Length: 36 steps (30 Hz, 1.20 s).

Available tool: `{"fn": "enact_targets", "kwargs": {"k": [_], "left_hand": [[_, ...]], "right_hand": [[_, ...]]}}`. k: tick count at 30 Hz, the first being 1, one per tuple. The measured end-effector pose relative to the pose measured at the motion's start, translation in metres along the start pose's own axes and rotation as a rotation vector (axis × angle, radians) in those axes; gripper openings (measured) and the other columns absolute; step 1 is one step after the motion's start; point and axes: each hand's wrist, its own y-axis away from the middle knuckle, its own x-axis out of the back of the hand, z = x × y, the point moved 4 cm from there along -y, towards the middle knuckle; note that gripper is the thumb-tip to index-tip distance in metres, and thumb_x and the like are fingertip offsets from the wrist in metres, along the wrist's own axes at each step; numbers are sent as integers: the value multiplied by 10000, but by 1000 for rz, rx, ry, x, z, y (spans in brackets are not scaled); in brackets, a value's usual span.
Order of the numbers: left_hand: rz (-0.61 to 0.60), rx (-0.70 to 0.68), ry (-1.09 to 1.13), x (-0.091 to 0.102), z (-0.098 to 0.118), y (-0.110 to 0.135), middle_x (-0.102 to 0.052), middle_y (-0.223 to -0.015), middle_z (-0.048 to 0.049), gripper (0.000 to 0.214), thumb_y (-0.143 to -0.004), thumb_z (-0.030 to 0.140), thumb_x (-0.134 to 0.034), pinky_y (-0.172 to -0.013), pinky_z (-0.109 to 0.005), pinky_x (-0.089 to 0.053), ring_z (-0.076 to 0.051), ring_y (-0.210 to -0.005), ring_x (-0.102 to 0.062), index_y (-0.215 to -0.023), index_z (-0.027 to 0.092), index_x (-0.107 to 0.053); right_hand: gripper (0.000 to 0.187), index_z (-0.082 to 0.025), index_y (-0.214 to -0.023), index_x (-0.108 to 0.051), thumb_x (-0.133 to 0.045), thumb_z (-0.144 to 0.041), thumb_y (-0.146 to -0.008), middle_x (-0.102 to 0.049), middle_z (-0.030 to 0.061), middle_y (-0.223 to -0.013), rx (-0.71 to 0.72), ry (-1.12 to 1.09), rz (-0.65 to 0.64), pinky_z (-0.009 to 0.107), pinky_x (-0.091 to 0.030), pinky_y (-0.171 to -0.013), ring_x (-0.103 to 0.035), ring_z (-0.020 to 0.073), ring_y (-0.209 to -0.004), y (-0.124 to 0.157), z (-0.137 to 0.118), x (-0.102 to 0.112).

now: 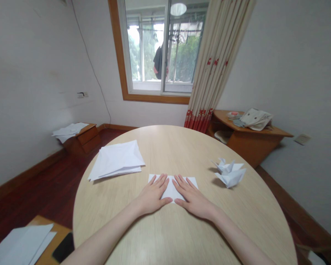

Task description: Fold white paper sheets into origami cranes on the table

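Observation:
A folded white paper (171, 188) lies on the round wooden table (165, 228) in front of me. My left hand (153, 194) lies flat on its left part, fingers stretched out. My right hand (192, 196) lies flat on its right part, fingers also stretched out. The thumbs almost meet at the paper's near edge. Neither hand grips anything.
A stack of white sheets (117, 160) lies at the table's left. Folded paper figures (230, 172) sit at the right. More paper (19, 244) and a dark phone (63, 247) rest on a low surface at bottom left. A side table (251, 138) stands by the curtain (215, 66).

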Motion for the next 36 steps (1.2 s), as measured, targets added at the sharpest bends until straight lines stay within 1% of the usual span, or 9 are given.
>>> {"fn": "enact_targets", "kwargs": {"k": [2,4,9,13,20,26,29,32,36], "left_hand": [[-9,-19,19,0,-2,0,-220,-1511,-176,699,-913,537,-427,-1141,-463,-160,-246,-1419,-157,-1458,140,-246],[-24,-34,40,2,-3,0,-211,-1515,-170,710,-908,548,-436,-1143,-458,-155,-245,-1420,-149,-1463,152,-238],[-99,-38,96,10,-5,1,-175,-1524,-161,714,-906,540,-457,-1146,-466,-139,-255,-1423,-113,-1466,155,-239],[-145,-30,140,15,-9,4,-160,-1527,-155,697,-901,502,-497,-1144,-474,-142,-260,-1424,-93,-1463,167,-257],[-167,1,214,21,-22,9,-152,-1528,-137,675,-867,441,-585,-1138,-506,-118,-277,-1424,-78,-1445,230,-308],[-266,59,239,25,-35,13,-53,-1538,-132,745,-836,410,-637,-1141,-501,-65,-293,-1422,2,-1461,242,-267],[-282,75,256,25,-43,16,-30,-1543,-109,763,-832,416,-638,-1135,-523,-54,-300,-1420,24,-1467,277,-238],[-295,87,258,24,-50,19,-28,-1543,-108,777,-827,409,-644,-1132,-533,-41,-296,-1420,29,-1469,282,-225],[-290,72,250,25,-51,20,-40,-1541,-104,778,-823,390,-650,-1125,-552,-41,-297,-1420,12,-1467,296,-223]], "right_hand": [[668,-278,-1485,-157,-406,-540,-924,-129,66,-1554,-13,-4,-23,515,-108,-1151,-53,247,-1432,1,2,3],[683,-301,-1480,-167,-395,-593,-907,-137,52,-1555,-31,-11,-48,523,-98,-1146,-49,259,-1432,1,2,6],[728,-286,-1478,-176,-398,-640,-882,-114,55,-1557,-70,-34,-107,531,-61,-1143,-15,270,-1432,3,4,10],[706,-310,-1468,-204,-429,-627,-878,-111,52,-1556,-78,-65,-124,548,-36,-1137,1,273,-1431,7,10,14],[672,-331,-1462,-215,-457,-581,-887,-97,43,-1557,-95,-97,-138,569,4,-1126,40,281,-1426,10,13,17],[687,-326,-1468,-192,-471,-559,-885,-2,31,-1557,-196,-90,-242,549,71,-1121,135,282,-1407,16,19,22],[712,-320,-1469,-186,-476,-579,-873,11,20,-1557,-216,-103,-258,541,67,-1126,158,286,-1399,21,24,26],[765,-297,-1472,-186,-512,-591,-846,4,33,-1554,-228,-118,-257,543,55,-1128,151,297,-1397,25,31,28],[820,-274,-1478,-162,-582,-529,-822,10,54,-1550,-278,-116,-232,547,28,-1131,147,304,-1391,30,44,29]]}}
